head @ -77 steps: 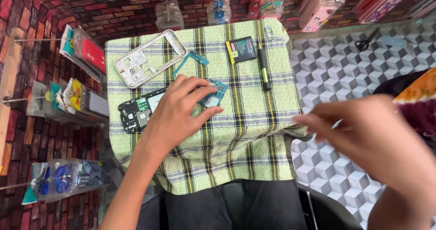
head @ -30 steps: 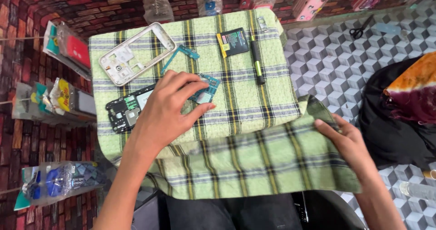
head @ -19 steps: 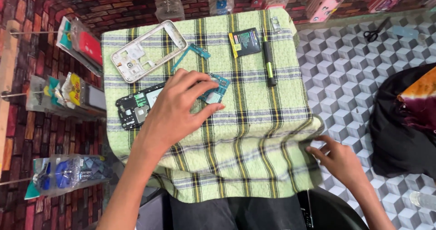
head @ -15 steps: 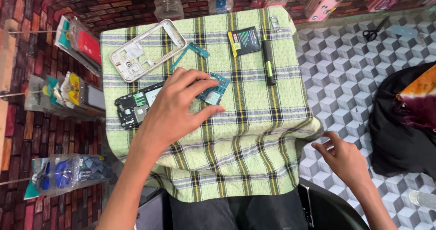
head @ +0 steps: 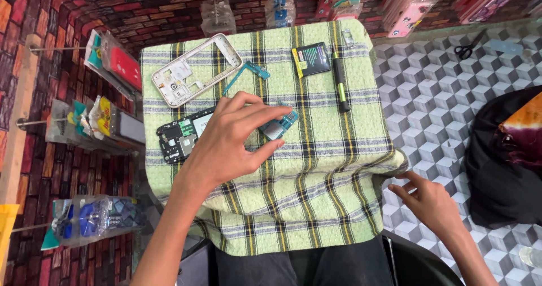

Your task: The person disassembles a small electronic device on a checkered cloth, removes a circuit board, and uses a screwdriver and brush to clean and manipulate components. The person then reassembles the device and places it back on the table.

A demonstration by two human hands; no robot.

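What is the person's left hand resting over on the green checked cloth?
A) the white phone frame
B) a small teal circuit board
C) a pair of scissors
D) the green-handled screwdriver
B: the left hand arches over the small teal circuit board, fingertips at its edges, while the white phone frame and the screwdriver lie apart, untouched.

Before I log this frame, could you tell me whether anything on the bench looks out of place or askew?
Mostly tidy. The green plaid cloth hangs unevenly over the near edge, bunched at the corner near the right hand. The left hand rests on the circuit board.
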